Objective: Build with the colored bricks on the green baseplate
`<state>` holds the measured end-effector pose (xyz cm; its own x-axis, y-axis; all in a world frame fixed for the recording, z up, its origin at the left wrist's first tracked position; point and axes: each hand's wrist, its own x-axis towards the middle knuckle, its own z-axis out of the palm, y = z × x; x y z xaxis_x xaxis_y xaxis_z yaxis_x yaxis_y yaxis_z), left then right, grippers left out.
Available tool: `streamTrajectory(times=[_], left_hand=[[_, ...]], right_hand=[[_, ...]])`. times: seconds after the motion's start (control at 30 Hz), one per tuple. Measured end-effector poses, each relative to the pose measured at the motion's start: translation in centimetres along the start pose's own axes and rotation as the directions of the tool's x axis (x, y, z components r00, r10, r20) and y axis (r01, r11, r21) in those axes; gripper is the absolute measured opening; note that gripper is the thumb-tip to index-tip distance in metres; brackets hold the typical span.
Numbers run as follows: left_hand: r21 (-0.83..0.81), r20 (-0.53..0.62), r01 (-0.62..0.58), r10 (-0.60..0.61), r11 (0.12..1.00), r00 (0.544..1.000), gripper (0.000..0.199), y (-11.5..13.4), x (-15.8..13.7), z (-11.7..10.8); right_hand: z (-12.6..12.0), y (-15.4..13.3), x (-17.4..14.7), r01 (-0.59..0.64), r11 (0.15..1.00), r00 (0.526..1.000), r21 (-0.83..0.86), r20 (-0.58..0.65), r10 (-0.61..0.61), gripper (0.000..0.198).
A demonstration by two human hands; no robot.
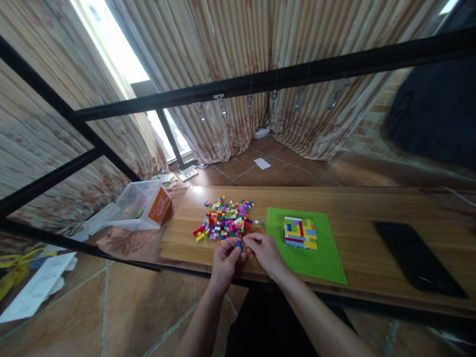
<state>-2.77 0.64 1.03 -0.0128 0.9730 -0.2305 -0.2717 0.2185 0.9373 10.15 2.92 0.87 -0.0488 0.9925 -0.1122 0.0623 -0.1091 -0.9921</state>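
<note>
Between the thumb and fingers of my left hand (225,258) is a small blue toy brick (239,245). Close beside it, my right hand (265,251) is closed in a pinch; whatever its fingertips hold, if anything, is too small to make out. Just beyond both hands lies a heap of loose coloured bricks (226,218). To the right, a green baseplate (330,258) lies flat, bearing a built block of bricks (300,233) in yellow, red, white and blue.
A wooden table (357,208) spans the view, with a black phone-like slab (418,258) on its right side. At the left end stands a clear plastic box (128,206) with an orange label. Black metal bars (238,85) cross in front of curtains.
</note>
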Motion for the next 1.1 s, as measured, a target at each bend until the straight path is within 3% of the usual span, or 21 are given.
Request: streamTrajectory(times=[0.17,0.27,0.43,0.6,0.7,0.87,1.1], left_hand=[[0.034,-0.074,-0.051,0.053,0.998,0.996,0.043,0.1,0.0,0.2],[0.056,-0.085,-0.062,0.067,0.997,0.994,0.039,0.1,-0.1,0.3],[0.120,-0.097,-0.076,0.088,0.990,0.991,0.029,-0.3,-0.2,0.9],[0.298,-0.028,-0.224,0.243,0.928,0.970,0.014,-0.2,0.2,3.6],[0.316,0.041,-0.254,0.254,0.914,0.966,0.010,0.0,1.2,6.0],[0.444,0.081,-0.275,0.268,0.853,0.960,0.004,-0.4,3.6,9.4],[0.676,0.017,-0.217,0.279,0.704,0.960,0.005,-0.9,5.4,12.5]], right_hand=[[0.2,-0.2,0.7,0.097,0.937,0.976,-0.335,-0.152,-0.156,0.019],[0.3,-0.1,0.7,0.090,0.926,0.969,-0.366,-0.181,-0.166,0.029],[-0.9,0.0,-1.4,0.147,0.927,0.960,-0.344,-0.178,-0.218,0.022],[-3.9,0.3,-4.9,0.185,0.938,0.954,-0.293,-0.178,-0.243,0.023],[-6.3,0.7,-6.6,0.152,0.944,0.941,-0.291,-0.250,-0.229,0.025],[-10.4,1.5,-8.2,0.076,0.961,0.897,-0.267,-0.402,-0.183,0.031],[-14.1,2.4,-8.5,-0.055,0.973,0.842,-0.224,-0.534,-0.075,0.034]])
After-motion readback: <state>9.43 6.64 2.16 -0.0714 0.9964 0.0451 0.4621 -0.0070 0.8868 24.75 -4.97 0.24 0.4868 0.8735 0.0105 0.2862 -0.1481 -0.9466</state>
